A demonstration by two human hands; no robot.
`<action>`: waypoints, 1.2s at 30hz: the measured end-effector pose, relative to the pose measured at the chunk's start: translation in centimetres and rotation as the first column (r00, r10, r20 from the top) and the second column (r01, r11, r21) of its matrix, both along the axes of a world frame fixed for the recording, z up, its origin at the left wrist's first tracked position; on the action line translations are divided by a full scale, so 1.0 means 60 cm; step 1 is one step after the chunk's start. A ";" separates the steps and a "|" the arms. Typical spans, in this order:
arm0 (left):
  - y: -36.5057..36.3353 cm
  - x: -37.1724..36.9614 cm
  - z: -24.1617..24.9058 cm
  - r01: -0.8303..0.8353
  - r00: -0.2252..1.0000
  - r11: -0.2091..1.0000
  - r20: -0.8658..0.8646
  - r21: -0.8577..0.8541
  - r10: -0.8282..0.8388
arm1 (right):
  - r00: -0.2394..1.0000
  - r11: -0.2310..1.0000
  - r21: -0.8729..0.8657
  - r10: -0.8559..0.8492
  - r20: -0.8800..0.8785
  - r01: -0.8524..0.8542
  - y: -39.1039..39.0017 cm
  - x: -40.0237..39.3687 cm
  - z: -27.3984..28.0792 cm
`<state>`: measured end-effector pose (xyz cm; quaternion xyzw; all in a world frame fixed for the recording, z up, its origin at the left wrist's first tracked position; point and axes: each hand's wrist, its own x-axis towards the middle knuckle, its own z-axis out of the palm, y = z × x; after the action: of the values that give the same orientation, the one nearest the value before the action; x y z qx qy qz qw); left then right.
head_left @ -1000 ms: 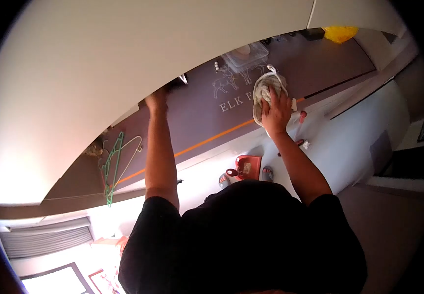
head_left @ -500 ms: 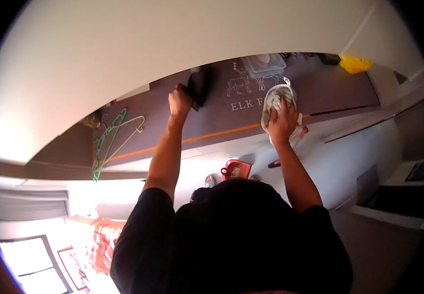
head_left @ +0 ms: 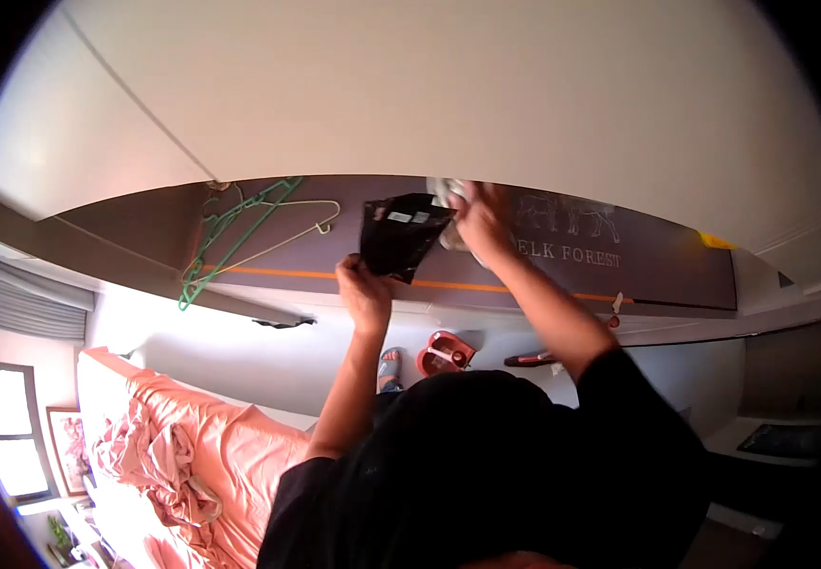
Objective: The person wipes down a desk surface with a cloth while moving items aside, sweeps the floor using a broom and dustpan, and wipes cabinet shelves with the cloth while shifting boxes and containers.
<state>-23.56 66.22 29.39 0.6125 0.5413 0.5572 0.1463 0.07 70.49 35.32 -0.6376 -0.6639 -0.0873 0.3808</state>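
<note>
My left hand is closed on the lower left corner of a black plastic bag, which has white labels near its top. My right hand is closed around a whitish bundled cloth, partly hidden behind the fingers and slightly blurred. The cloth is right at the bag's upper right edge. Under both hands lies a dark purple-grey mat with an orange stripe, deer drawings and the words ELK FOREST.
Green and cream hangers lie at the mat's left end. A pale overhanging panel covers the back. Something yellow sits at the far right. On the floor is a red dustpan. A bed with pink bedding stands lower left.
The view has swung left. My right hand has come across with the cloth, from over the lettering to beside the black bag. The bag now hangs spread out from my left hand.
</note>
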 end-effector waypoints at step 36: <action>0.383 0.254 0.121 0.125 0.527 0.984 -0.849 0.127 0.042 | 0.605 0.603 -0.057 -0.788 0.114 0.796 -0.330 0.341 -0.077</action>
<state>-8.32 89.21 36.62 0.8287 0.4790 0.2303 -0.1752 20.52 50.68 30.69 -0.8803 -0.3305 -0.2374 0.2440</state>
